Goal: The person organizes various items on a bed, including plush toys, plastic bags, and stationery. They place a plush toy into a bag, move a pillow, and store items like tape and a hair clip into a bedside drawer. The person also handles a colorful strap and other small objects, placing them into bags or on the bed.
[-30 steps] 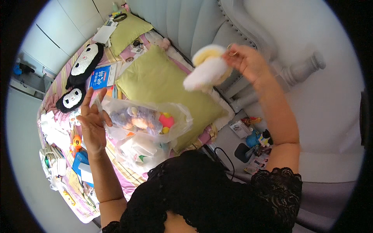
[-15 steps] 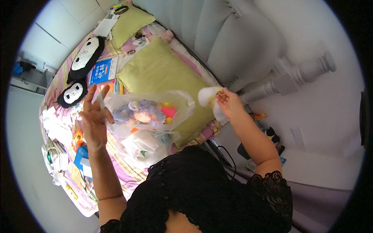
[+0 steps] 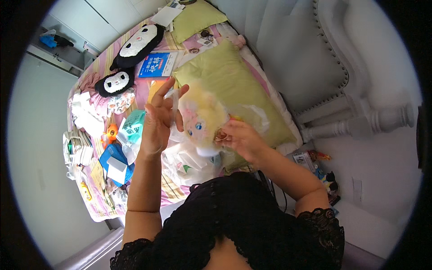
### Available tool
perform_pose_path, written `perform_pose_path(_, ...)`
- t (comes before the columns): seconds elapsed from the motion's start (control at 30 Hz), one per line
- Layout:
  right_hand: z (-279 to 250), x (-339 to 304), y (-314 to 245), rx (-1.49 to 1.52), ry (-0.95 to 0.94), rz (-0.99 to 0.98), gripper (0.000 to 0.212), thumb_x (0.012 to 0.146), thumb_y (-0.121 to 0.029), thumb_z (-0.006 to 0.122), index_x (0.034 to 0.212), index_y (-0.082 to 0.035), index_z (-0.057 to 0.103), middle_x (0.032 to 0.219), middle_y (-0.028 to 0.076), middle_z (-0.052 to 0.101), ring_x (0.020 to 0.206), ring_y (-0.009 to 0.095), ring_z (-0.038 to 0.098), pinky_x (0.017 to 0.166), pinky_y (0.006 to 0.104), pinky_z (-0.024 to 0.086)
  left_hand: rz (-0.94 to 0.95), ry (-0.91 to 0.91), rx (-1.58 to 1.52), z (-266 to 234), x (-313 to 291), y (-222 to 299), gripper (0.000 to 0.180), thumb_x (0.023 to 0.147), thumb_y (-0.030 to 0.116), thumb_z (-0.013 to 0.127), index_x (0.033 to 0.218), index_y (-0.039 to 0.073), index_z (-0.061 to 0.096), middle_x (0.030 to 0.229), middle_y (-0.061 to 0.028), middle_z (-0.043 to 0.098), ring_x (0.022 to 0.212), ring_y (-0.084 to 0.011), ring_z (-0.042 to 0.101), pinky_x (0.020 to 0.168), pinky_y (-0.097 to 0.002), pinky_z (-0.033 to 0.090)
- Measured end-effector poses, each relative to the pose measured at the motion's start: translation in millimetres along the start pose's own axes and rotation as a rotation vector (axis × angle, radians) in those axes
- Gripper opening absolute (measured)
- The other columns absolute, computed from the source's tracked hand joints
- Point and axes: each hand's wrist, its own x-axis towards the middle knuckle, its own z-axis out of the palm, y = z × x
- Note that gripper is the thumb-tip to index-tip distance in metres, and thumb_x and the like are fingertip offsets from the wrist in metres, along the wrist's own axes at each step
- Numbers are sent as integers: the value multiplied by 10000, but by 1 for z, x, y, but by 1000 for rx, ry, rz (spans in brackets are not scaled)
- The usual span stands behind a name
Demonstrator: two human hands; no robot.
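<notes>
A fluffy pale-yellow plush doll [image 3: 202, 114] with a pink face and blue eyes hangs over the bed, slightly blurred. Its lower side is pinched in my right hand [image 3: 243, 140], close to a small ring at my fingertips. My left hand [image 3: 158, 121], fingers partly spread, holds up one edge of a clear plastic bag [image 3: 258, 116]. The doll is in front of the bag's mouth and hides most of what lies inside. Just below is a white plastic bag [image 3: 189, 164] with a green mark.
A green pillow [image 3: 234, 72] lies behind the bag. Black-and-white plush cushions [image 3: 138, 45], a blue book [image 3: 157, 64], an orange toy [image 3: 110, 133] and a blue box [image 3: 116, 164] spread over the bed's left. A grey bedpost [image 3: 360, 127] stands at right.
My right hand has brought the plush doll leftward from beside the pillow to the front of the bag. The left hand keeps hold of the bag edge. The view has shifted.
</notes>
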Motion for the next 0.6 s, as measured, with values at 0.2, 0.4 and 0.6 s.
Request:
perform_pose_path(0.2, 11, 23, 23, 111, -97, 154, 321, 862, -289, 443, 626, -91, 534, 542, 50, 494, 534, 160, 485, 568, 286, 404, -36, 16, 16, -6, -5, 1, 961, 807, 760, 279, 1407, 11, 240, 1324, -235, 442, 542, -102, 483, 548, -204, 406)
perform_pose_path(0.4, 1, 15, -15, -2, -98, 327, 314, 860, -291, 510, 583, -146, 479, 479, -30, 421, 396, 98, 381, 387, 249, 325, -80, -30, -8, -12, -14, 5, 992, 782, 791, 255, 1398, 14, 258, 1317, -248, 447, 516, -120, 532, 534, -210, 432)
perform_pose_path(0.6, -33, 8, -61, 90, 59, 192, 323, 875, -250, 506, 571, -143, 486, 462, -46, 419, 369, 64, 354, 358, 208, 312, -64, 62, 44, -18, -16, 8, 988, 782, 794, 243, 1396, 21, 265, 1324, -240, 444, 513, -113, 523, 510, -198, 423)
